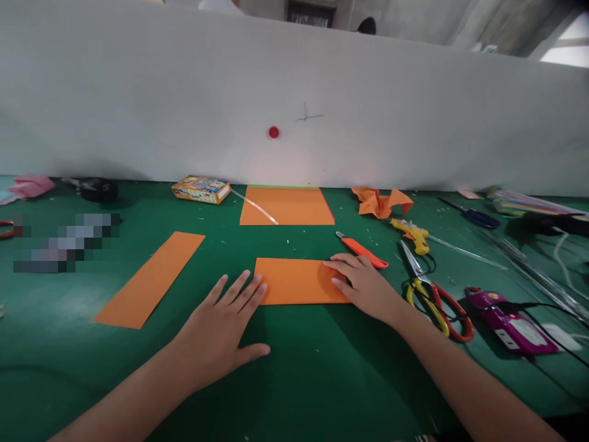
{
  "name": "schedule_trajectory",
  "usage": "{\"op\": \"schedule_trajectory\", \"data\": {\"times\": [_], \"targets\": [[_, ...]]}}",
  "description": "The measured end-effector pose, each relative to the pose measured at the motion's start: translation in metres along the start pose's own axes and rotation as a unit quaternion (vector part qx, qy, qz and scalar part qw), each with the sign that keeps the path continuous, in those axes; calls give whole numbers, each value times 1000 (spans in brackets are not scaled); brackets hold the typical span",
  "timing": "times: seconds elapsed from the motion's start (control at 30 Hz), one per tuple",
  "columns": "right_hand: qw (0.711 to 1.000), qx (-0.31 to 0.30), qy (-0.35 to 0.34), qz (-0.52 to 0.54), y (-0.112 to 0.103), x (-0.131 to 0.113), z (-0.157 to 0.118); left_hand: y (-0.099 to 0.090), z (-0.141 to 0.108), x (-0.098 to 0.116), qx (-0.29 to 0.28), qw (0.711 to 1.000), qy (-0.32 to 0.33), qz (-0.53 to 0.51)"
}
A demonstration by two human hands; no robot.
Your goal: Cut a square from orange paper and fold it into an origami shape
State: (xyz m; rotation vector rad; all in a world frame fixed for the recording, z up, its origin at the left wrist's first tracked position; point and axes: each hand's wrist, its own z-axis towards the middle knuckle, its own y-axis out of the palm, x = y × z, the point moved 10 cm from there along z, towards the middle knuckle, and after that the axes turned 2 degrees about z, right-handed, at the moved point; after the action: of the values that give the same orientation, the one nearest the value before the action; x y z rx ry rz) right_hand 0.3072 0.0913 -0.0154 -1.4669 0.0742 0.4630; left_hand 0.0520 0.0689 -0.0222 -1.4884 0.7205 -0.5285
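Observation:
An orange paper rectangle [294, 281] lies flat on the green table in front of me. Over its left end rest the fingertips of my left hand [225, 328], fingers spread and thumb pointing right. My right hand [363, 285] lies on the paper's right end with its fingers apart. A longer orange strip [151, 279] lies slanted to the left of my left hand. Farther back is a larger orange sheet [289, 206] with a clear narrow strip across its left part. Just beyond my right hand lies an orange cutter [363, 252].
Scissors [423, 279], a yellow glue gun [413, 235], crumpled orange paper [381, 202] and a purple power socket [510, 322] with cables are on the right. A small box [201, 189] stands back left. A white panel [184, 104] borders the green table [294, 393].

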Motion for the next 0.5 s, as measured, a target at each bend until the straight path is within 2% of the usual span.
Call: {"op": "schedule_trajectory", "data": {"times": [0.17, 0.27, 0.37, 0.43, 0.5], "targets": [[1000, 3, -15, -7, -1, -1, -1, -3, 0, -1, 18, 1000, 23, -11], [997, 61, -13, -47, -22, -7, -4, -5, -1, -1, 31, 999, 30, -25], [989, 122, -42, -68, -48, -32, -13, -3, -1, -1, 19, 999, 26, -40], [988, 119, -71, -63, -55, -56, -20, -4, -2, 0, 14, 999, 24, -47], [988, 88, -117, -59, -51, -87, -28, -5, -2, 1, 16, 998, 26, -48]]}}
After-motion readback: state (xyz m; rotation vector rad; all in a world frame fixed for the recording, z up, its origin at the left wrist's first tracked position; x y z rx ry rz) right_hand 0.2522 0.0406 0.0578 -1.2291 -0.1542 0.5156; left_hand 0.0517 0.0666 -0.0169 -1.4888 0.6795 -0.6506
